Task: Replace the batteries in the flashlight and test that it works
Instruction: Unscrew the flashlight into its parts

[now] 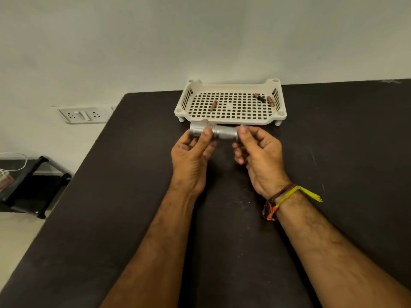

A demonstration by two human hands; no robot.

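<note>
Silver flashlight (pixel 219 132) held level, fingers of left hand (pixel 191 156) and right hand (pixel 260 155) gripping its ends

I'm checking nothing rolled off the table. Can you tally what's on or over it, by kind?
Flashlight, held in both hands: 1
Perforated tray: 1
Batteries in the tray: 3, one at the left, two at the right
Total: 5
</note>
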